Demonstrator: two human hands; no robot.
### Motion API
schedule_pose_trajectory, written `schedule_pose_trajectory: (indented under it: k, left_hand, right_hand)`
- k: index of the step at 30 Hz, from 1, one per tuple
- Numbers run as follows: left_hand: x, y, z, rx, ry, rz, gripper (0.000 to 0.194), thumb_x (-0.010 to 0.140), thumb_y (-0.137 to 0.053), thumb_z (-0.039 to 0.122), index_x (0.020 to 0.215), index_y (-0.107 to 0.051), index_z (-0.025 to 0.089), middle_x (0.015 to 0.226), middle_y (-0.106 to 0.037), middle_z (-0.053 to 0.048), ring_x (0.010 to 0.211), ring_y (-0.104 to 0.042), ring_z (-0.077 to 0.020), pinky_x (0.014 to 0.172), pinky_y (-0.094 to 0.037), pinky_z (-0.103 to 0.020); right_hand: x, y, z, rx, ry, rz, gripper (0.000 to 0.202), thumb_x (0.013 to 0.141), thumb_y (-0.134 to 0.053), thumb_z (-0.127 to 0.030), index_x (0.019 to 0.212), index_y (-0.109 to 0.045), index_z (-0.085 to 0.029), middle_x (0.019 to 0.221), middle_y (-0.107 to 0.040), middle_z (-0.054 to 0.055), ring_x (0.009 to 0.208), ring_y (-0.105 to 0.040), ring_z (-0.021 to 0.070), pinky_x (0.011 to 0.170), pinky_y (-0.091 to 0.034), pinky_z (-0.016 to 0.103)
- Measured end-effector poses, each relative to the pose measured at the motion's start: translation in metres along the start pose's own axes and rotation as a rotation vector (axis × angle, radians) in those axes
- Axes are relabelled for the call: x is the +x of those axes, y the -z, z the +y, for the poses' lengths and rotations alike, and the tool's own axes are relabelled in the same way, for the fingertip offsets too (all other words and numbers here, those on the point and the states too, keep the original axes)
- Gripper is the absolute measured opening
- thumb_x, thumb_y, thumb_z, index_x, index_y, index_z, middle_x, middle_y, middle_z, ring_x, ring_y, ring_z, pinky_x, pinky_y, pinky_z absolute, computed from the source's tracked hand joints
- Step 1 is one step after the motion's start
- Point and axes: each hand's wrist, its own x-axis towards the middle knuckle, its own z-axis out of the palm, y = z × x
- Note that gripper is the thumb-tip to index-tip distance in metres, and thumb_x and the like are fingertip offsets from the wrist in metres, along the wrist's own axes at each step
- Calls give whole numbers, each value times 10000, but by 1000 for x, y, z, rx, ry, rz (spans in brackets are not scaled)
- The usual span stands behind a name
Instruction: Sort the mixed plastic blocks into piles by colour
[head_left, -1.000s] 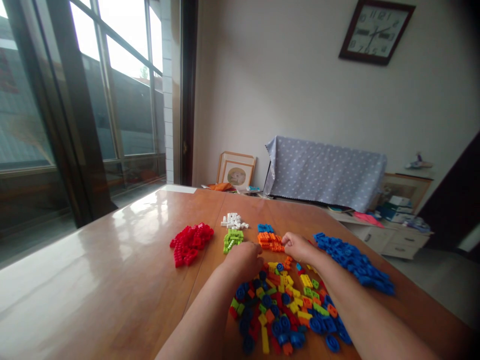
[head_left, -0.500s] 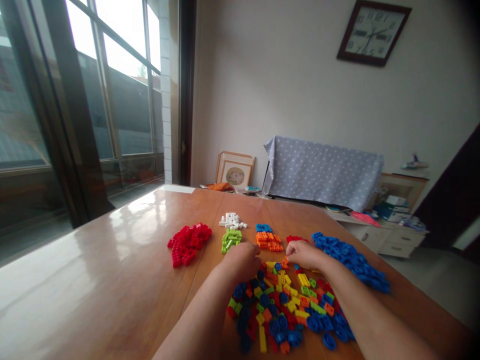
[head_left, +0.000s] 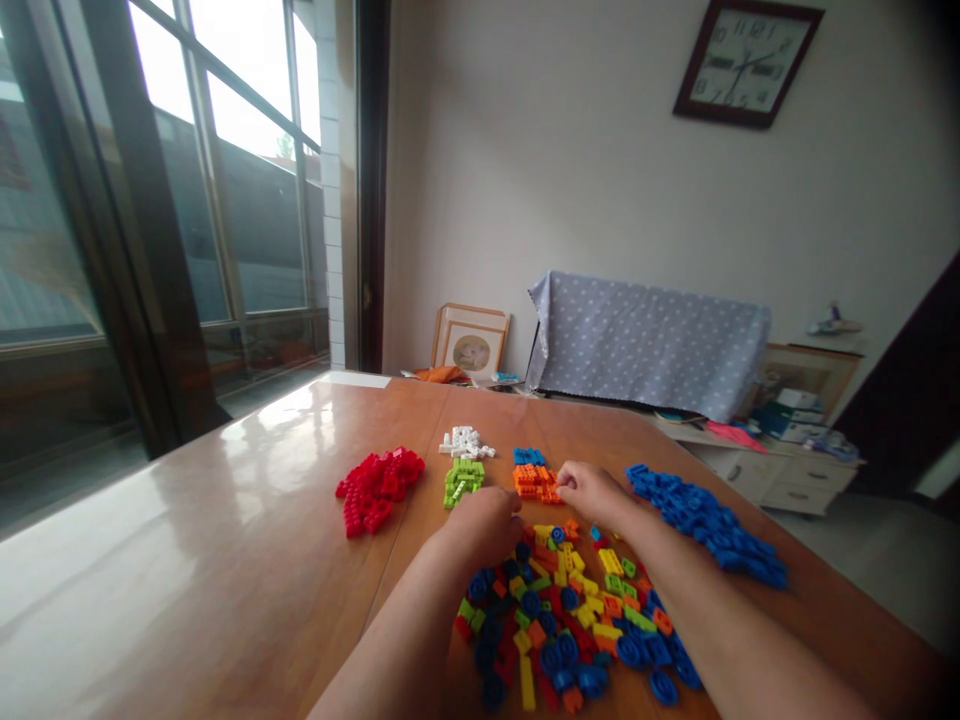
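Observation:
My right hand (head_left: 589,490) is closed at the right edge of the orange brick pile (head_left: 534,483), its fingertips pinched on something I cannot make out. Between the green brick pile (head_left: 463,480) and the mixed-colour heap (head_left: 559,610) is my left hand (head_left: 487,522), fingers curled; what it holds, if anything, is hidden. Small blue bricks (head_left: 529,457) lie just behind the orange ones. White bricks (head_left: 463,441) sit behind the green pile. A red pile (head_left: 379,488) lies to the left, and a long blue pile (head_left: 705,525) to the right.
The wooden table (head_left: 225,570) spreads out to the left, with a pale sheet (head_left: 354,379) at its far edge. Beyond it stand a cloth-covered object (head_left: 645,340), framed pictures (head_left: 472,345) and a white cabinet (head_left: 780,480). A clock (head_left: 748,65) hangs on the wall.
My right hand has moved away from me and slightly left, from the back of the mixed heap to the orange pile. My left hand has stayed nearly still.

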Motion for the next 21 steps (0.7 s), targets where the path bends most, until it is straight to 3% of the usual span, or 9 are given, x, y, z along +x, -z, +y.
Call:
schedule_pose_trajectory:
  k: [6, 11, 21]
  left_hand:
    - [0, -1, -1, -6, 5, -2, 286, 870, -536, 356, 1055, -724, 243, 1083, -740, -96, 1015, -691, -275, 846, -527, -335]
    - [1, -2, -2, 5, 7, 3, 280, 865, -533, 344, 1045, -722, 243, 1065, -745, -93, 996, -695, -275, 827, -530, -332]
    - [-1, 1, 1, 19, 3, -4, 287, 867, -524, 334, 1052, -722, 239, 1068, -737, -99, 997, -687, -279, 819, -533, -329]
  right_hand:
    - [13, -6, -22, 7, 61, 66, 85, 783, -603, -196, 853, -645, -218, 803, -696, -1, 734, -593, 145, 642, -354, 219]
    - [14, -4, -22, 11, 62, 80, 95, 792, -576, -176, 863, -627, -213, 806, -688, 3, 749, -597, 147, 643, -357, 218]
    - [-15, 14, 1, 13, 8, -145, 125, 715, -627, -155, 796, -698, -217, 737, -707, -26, 687, -596, 132, 581, -334, 202]
